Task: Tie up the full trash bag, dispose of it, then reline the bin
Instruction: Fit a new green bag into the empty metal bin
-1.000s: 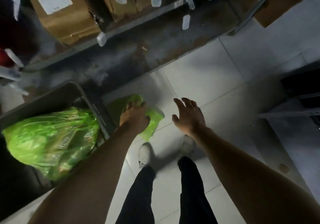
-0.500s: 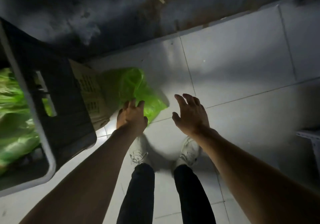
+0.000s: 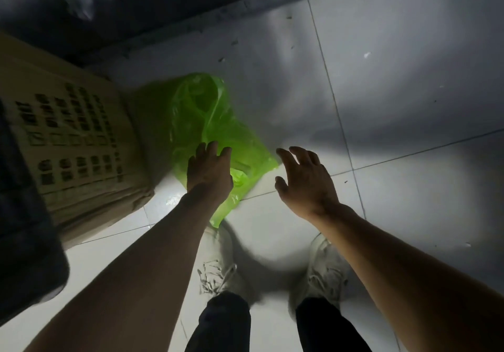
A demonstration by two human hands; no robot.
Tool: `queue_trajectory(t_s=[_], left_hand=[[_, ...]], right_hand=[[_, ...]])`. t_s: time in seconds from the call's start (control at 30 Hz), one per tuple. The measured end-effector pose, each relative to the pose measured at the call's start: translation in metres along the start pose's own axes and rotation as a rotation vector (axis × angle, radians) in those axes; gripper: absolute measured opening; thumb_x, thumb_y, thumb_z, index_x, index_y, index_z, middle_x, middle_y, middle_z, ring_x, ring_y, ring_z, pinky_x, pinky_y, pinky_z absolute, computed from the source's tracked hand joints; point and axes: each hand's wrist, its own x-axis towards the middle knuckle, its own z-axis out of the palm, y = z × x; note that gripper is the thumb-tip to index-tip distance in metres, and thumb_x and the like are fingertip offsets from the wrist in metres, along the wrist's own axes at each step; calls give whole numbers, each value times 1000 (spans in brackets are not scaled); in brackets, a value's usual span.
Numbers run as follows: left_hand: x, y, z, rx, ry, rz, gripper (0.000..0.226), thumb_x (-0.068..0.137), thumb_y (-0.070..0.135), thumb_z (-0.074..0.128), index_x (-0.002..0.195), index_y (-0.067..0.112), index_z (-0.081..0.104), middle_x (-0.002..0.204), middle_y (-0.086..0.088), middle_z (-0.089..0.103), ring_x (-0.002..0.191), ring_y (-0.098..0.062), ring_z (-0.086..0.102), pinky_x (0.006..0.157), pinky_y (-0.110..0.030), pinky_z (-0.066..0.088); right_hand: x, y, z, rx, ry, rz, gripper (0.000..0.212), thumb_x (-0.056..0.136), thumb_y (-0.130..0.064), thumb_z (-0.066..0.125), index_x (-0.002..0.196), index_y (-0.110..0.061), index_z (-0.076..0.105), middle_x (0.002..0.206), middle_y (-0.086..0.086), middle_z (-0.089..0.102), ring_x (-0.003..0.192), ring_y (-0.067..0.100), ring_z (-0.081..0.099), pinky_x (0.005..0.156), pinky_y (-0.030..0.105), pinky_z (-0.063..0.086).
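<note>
Two bare hands reach down over a pale tiled floor (image 3: 395, 84). The left hand (image 3: 208, 171) is over a translucent bright green plastic bag (image 3: 201, 117) that lies flat and crumpled on the tiles; its fingers (image 3: 207, 147) are spread and only slightly bent, and whether they touch the plastic cannot be told. The right hand (image 3: 305, 180) is just beside the bag's right edge, apart from it, fingers loosely spread and holding nothing. The bag lies between a tan cardboard box with printed dark squares (image 3: 71, 144) on its left and bare tiles on its right. A dark plastic bin edge (image 3: 24, 242) shows at the far left. Below the hands stand two worn white lace-up shoes (image 3: 218, 267) under dark trouser legs (image 3: 223, 324).
</note>
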Motion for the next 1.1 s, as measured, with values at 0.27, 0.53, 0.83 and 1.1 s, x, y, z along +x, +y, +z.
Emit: queue_trajectory(t_s=[0.27,0.53,0.83,1.1], left_hand=[[22,0,37,15,101,-12,15,92,19,52,99,24,64,108,-1,62,121,-26,46,107,-49,32],[-29,12,-45,-72,138,34,24,96,17,45,113,21,62,99,-12,71,91,-37,67,64,-33,39],[-142,50,-246,-188,193,89,24,96,27,42,110,19,59,105,-22,67,95,-44,63,74,-42,50],[-278,73,-415,-232,286,104,25,94,23,43,112,20,59,109,-24,65,97,-49,60,79,-47,50]], right_hand=[[16,14,38,24,22,0,55,86,-25,59,138,-15,47,140,13,47,126,36,43,95,42,44],[-36,-7,-36,6,-10,36,55,90,-25,54,142,-16,41,146,11,41,131,33,39,96,41,44],[-141,-62,-210,72,59,52,54,92,-29,51,143,-19,39,146,7,41,133,28,37,96,39,46],[-253,-107,-372,100,210,11,54,89,-26,55,141,-16,43,143,10,45,132,32,37,101,40,42]])
